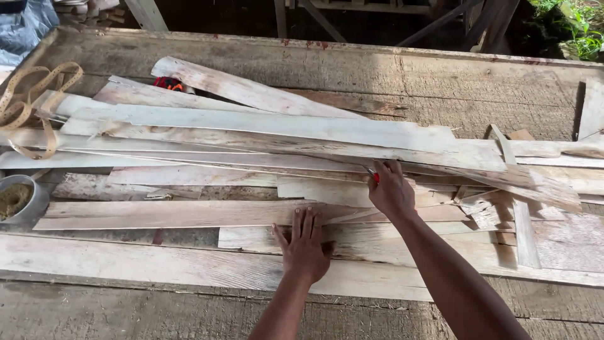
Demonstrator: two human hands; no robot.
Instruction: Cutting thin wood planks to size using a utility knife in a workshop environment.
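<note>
Left hand point(305, 249) flat, fingers spread, pinning the board point(189, 214). Right hand point(391, 191) pinching a red pencil point(375, 177). Best held firm, marking steadily.

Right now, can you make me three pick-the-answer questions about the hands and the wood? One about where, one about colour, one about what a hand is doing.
1. Where is the grey tub?
A. at the left edge of the table
B. on top of the plank pile
C. under the right hand

2. What colour is the small tool in the right hand?
A. blue
B. red
C. green

3. How is the left hand?
A. closed in a fist
B. lifted in the air
C. pressed flat, fingers spread, on a plank

Answers:
1 A, the grey tub sits at the table's left edge.
2 B, a red tool pokes out of the right hand.
3 C, the left hand lies open on a pale plank.
</note>
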